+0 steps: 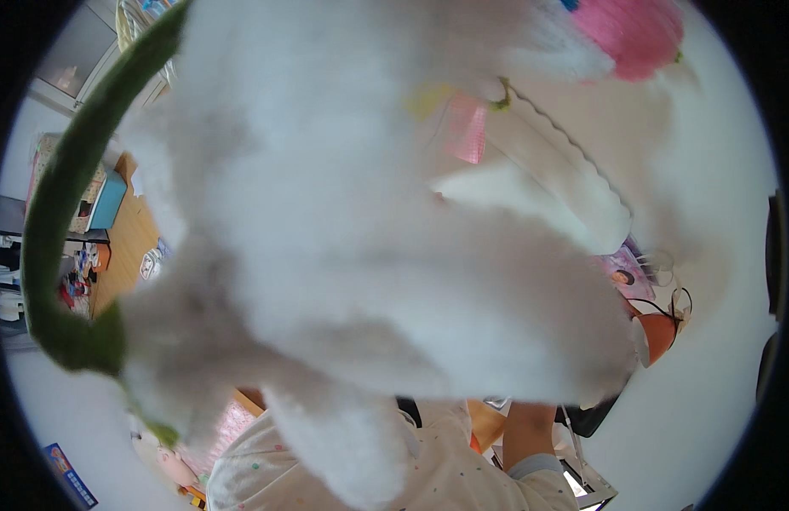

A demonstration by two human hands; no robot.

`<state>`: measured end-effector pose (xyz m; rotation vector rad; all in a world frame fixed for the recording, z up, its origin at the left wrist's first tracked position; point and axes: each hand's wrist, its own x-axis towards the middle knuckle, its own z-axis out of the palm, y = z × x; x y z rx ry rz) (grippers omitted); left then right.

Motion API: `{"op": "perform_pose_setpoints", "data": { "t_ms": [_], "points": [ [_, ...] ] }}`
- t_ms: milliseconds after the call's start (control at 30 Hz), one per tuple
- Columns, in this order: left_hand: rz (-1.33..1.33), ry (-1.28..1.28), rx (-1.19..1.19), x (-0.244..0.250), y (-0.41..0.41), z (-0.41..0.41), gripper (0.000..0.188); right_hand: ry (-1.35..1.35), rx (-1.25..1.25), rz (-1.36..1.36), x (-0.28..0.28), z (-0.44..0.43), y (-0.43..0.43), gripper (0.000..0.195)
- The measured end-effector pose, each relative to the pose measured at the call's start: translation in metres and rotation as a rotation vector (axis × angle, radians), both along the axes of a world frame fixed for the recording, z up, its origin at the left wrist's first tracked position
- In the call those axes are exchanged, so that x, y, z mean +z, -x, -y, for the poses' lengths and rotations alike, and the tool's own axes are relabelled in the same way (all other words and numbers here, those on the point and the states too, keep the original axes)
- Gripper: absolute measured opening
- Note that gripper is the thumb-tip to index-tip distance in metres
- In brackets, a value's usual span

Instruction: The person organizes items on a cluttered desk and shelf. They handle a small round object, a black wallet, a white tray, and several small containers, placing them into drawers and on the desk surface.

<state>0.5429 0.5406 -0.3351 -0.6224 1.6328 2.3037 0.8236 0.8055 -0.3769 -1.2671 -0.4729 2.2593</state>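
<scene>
A large white plush thing (343, 243) fills the middle of the view, very near the camera and blurred. From its left side a curved green fabric strap (56, 191) runs up to the top edge. A pink fluffy part (637, 38) shows at the upper right, and a pink checkered piece of cloth (468, 128) lies against pale fabric. My two hands are hidden. One bare forearm (528, 431) comes from a sleeve at the lower right and passes behind the plush.
An orange lamp shade (659, 338) stands at the right, near cables. On the left are a blue storage box (108, 201), a wooden floor (129, 236) and shelves with mixed items. A pink patterned cloth (225, 431) shows at the lower left.
</scene>
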Motion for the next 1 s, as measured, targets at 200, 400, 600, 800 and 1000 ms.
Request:
{"op": "perform_pose_setpoints", "data": {
  "t_ms": [200,400,600,800,1000],
  "points": [
    [-0.015,-0.023,-0.059,0.008,-0.010,-0.005,0.011,-0.041,0.040,0.043,0.013,-0.001,-0.010,0.019],
    [-0.052,-0.143,-0.094,0.015,-0.041,0.074,0.031,-0.112,0.067,0.255,0.118,0.089,0.031,0.011],
    [-0.306,0.105,-0.060,0.051,-0.079,0.163,0.030,-1.286,0.610,0.114,0.170,0.212,0.156,0.013],
    [-0.033,-0.046,-0.003,0.096,-0.103,0.182,0.025,-1.047,0.834,0.786,0.012,0.280,0.301,0.058],
    [-0.005,-0.017,-0.058,0.119,-0.150,0.222,0.024,-1.244,0.419,1.397,-0.058,0.302,0.337,0.079]
  ]
}}
